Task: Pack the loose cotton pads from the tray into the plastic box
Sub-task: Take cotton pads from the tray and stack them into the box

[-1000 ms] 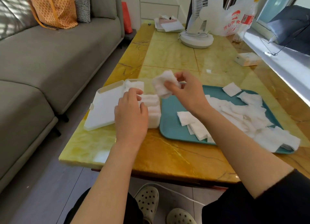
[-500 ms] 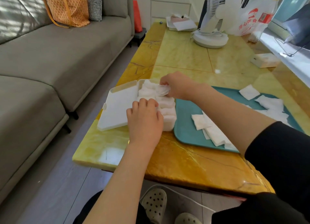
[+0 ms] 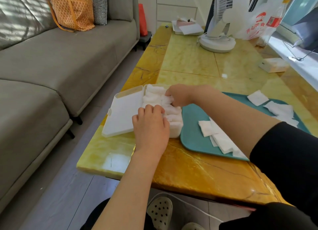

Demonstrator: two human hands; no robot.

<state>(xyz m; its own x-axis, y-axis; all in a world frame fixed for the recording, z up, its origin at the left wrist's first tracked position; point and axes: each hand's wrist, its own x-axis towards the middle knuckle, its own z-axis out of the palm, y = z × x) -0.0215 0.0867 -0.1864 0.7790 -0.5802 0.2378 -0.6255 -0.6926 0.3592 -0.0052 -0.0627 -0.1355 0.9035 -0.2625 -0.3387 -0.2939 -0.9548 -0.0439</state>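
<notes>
Both our hands are down in the plastic box (image 3: 175, 132) at the near left of the table (image 3: 189, 64), with its lid (image 3: 122, 112) flopped open toward the sofa (image 3: 60, 57). Our right hand (image 3: 179, 96) has its fingers curled into the cotton pads (image 3: 153, 95) at the box's far end, pinching them. Our left hand (image 3: 151, 124) sits on the near pads with bent fingers. The tips are hidden, so we can't tell if it grips anything, and it covers much of the box. The teal tray (image 3: 194, 136) sits just right of the box, and the loose pads (image 3: 222, 140) on it are partly behind our right arm. A fan (image 3: 218, 40), plastic bag (image 3: 258, 23) and small carton (image 3: 273, 65) sit at the far end.
</notes>
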